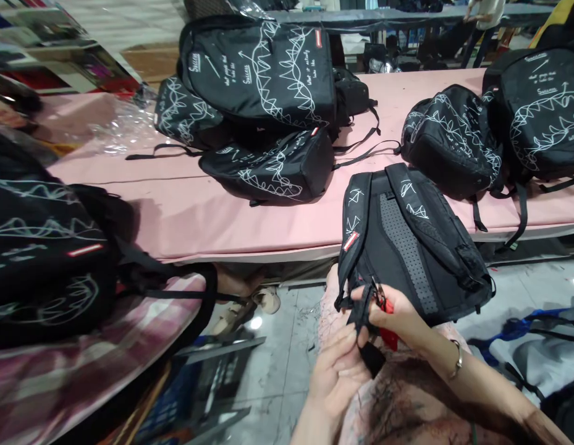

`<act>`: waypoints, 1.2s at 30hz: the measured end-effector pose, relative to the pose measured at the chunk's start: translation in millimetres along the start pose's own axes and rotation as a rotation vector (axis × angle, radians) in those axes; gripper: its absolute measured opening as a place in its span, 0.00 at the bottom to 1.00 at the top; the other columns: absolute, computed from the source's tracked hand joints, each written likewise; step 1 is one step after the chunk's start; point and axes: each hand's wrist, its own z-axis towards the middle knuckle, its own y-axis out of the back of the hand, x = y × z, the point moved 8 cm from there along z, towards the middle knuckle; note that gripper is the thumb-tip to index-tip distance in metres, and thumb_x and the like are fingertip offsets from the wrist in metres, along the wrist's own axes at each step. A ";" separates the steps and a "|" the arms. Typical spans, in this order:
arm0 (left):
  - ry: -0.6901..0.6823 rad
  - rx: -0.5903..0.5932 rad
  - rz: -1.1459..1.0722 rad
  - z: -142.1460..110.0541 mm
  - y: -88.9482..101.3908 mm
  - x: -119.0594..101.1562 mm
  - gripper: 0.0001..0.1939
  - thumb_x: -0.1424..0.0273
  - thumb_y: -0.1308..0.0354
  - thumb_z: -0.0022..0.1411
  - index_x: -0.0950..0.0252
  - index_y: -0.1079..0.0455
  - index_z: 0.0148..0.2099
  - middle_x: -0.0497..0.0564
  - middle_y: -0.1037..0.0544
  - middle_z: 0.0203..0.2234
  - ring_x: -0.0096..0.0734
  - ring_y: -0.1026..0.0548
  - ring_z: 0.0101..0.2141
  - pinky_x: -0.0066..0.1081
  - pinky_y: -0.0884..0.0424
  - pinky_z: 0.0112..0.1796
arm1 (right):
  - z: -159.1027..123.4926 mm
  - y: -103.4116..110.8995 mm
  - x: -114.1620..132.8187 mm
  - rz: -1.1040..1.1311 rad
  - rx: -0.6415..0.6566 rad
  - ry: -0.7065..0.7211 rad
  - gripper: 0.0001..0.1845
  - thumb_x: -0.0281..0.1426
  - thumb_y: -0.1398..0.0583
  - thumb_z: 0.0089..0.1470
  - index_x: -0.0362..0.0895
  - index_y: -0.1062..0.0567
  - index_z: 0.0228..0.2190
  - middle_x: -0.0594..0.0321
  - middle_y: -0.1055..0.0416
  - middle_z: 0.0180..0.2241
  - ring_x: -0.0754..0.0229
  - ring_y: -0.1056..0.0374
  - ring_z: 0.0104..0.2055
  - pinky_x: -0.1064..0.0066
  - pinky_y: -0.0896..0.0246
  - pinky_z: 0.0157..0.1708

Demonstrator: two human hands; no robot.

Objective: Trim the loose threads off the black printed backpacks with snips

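Note:
A black backpack (442, 266) leans against the pink table edge, its padded back and shoulder straps facing me. My left hand (335, 364) is closed on a black webbing strap (359, 312) at the pack's lower left. My right hand (400, 315) pinches the same strap just above it. Tucked in the right hand are small red-handled snips (388, 337) with dark pointed blades beside the strap. Whether the blades touch the strap I cannot tell. White scribbled lines and a small red-and-white label (351, 241) mark the shoulder strap.
Several black backpacks with white line drawings, one large (287, 74), lie on the pink table (287, 228). Another pack (41, 247) stands close at the left on a plaid cloth (143, 346). Clear plastic wrap (124, 127) lies at the back left. A person (485, 25) stands far back.

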 end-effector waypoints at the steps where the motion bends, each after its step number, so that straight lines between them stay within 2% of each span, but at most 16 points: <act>1: 0.019 -0.025 0.021 2.0 1.5 5.7 0.10 0.67 0.35 0.47 0.70 0.31 0.26 0.35 0.54 0.10 0.09 0.60 0.11 0.13 0.53 0.13 | 1.2 -1.9 -4.4 0.027 0.007 -0.056 0.16 0.38 0.36 0.42 0.43 0.34 0.30 0.72 0.40 0.19 0.67 0.43 0.20 0.75 0.46 0.21; 3: -0.062 -0.147 0.133 4.0 10.2 4.9 0.11 0.65 0.36 0.49 0.68 0.28 0.31 0.39 0.42 0.11 0.11 0.50 0.11 0.15 0.45 0.15 | 3.2 2.5 -5.4 0.048 -0.058 -0.076 0.16 0.40 0.36 0.42 0.43 0.36 0.26 0.72 0.41 0.18 0.69 0.46 0.19 0.76 0.48 0.20; 5: -0.258 -0.320 0.341 0.0 21.7 -10.0 0.14 0.64 0.35 0.46 0.66 0.26 0.36 0.45 0.28 0.21 0.17 0.35 0.19 0.19 0.35 0.24 | 4.9 9.9 0.4 0.059 -0.133 -0.012 0.17 0.41 0.36 0.42 0.43 0.35 0.25 0.71 0.40 0.20 0.68 0.45 0.21 0.75 0.47 0.23; 7: -0.426 -0.474 0.566 -7.9 30.6 -25.4 0.16 0.65 0.33 0.43 0.64 0.24 0.37 0.49 0.22 0.31 0.27 0.27 0.31 0.24 0.31 0.36 | 6.6 12.9 3.9 0.048 -0.143 0.037 0.17 0.41 0.36 0.43 0.43 0.34 0.27 0.70 0.39 0.23 0.67 0.43 0.25 0.74 0.45 0.27; 9: -0.477 -0.554 0.694 -11.4 38.4 -31.6 0.16 0.64 0.32 0.42 0.64 0.23 0.35 0.52 0.21 0.35 0.35 0.26 0.39 0.29 0.33 0.43 | 8.5 12.1 1.8 -0.005 -0.111 0.034 0.15 0.40 0.38 0.45 0.43 0.34 0.27 0.69 0.38 0.24 0.66 0.42 0.26 0.73 0.43 0.29; 12: -0.474 -0.575 0.673 -11.4 47.0 -32.2 0.18 0.61 0.34 0.44 0.65 0.23 0.37 0.55 0.21 0.37 0.40 0.26 0.42 0.34 0.34 0.47 | 6.3 20.2 2.7 -0.191 -0.182 0.087 0.12 0.36 0.40 0.47 0.44 0.34 0.33 0.68 0.36 0.27 0.65 0.40 0.28 0.72 0.41 0.32; 14: -0.478 -0.581 0.615 -11.6 47.9 -33.1 0.18 0.62 0.34 0.44 0.65 0.23 0.38 0.54 0.21 0.38 0.39 0.26 0.42 0.35 0.34 0.47 | -1.1 28.8 13.5 -0.383 -0.283 0.211 0.13 0.32 0.42 0.49 0.45 0.34 0.39 0.65 0.33 0.33 0.62 0.37 0.34 0.69 0.41 0.37; 16: -0.481 -0.583 0.572 -11.3 45.7 -34.4 0.19 0.62 0.34 0.44 0.65 0.23 0.39 0.54 0.21 0.38 0.38 0.26 0.42 0.33 0.34 0.47 | -12.2 30.8 29.0 -0.593 -0.335 0.382 0.12 0.30 0.45 0.52 0.45 0.34 0.41 0.61 0.32 0.38 0.60 0.37 0.40 0.66 0.42 0.42; 18: -0.484 -0.591 0.554 -10.7 43.4 -35.8 0.19 0.62 0.34 0.44 0.64 0.24 0.40 0.54 0.21 0.39 0.36 0.26 0.41 0.32 0.33 0.46 | -22.5 26.5 40.2 -0.777 -0.320 0.533 0.08 0.30 0.47 0.56 0.44 0.32 0.39 0.58 0.32 0.37 0.57 0.37 0.40 0.65 0.42 0.41; 20: -0.495 -0.611 0.570 -10.8 42.5 -37.3 0.20 0.62 0.34 0.44 0.65 0.24 0.40 0.53 0.21 0.39 0.36 0.26 0.41 0.32 0.33 0.46 | -28.7 21.4 43.8 -0.899 -0.282 0.619 0.09 0.33 0.48 0.58 0.43 0.31 0.37 0.56 0.31 0.35 0.56 0.36 0.39 0.64 0.40 0.39; 26: -0.552 -0.660 0.730 -15.8 38.0 -42.1 0.19 0.61 0.35 0.46 0.65 0.24 0.40 0.54 0.22 0.40 0.38 0.27 0.42 0.35 0.35 0.48 | -28.7 14.8 39.3 -1.022 -0.243 0.672 0.18 0.40 0.52 0.61 0.42 0.29 0.38 0.53 0.30 0.35 0.54 0.35 0.38 0.63 0.40 0.38; 30: -0.565 -0.650 0.792 -18.0 34.4 -45.6 0.18 0.61 0.35 0.45 0.65 0.23 0.38 0.53 0.22 0.38 0.37 0.27 0.41 0.34 0.33 0.47 | -26.3 12.7 40.7 -1.032 -0.218 0.684 0.16 0.38 0.52 0.61 0.42 0.29 0.36 0.55 0.29 0.34 0.55 0.35 0.38 0.64 0.40 0.37; 36: -0.503 -0.621 0.791 -15.1 42.6 -45.3 0.17 0.61 0.34 0.44 0.64 0.23 0.37 0.53 0.22 0.39 0.38 0.27 0.42 0.34 0.34 0.48 | -24.7 13.3 43.1 -1.050 -0.170 0.695 0.17 0.38 0.52 0.62 0.42 0.28 0.34 0.56 0.29 0.32 0.56 0.35 0.37 0.65 0.41 0.36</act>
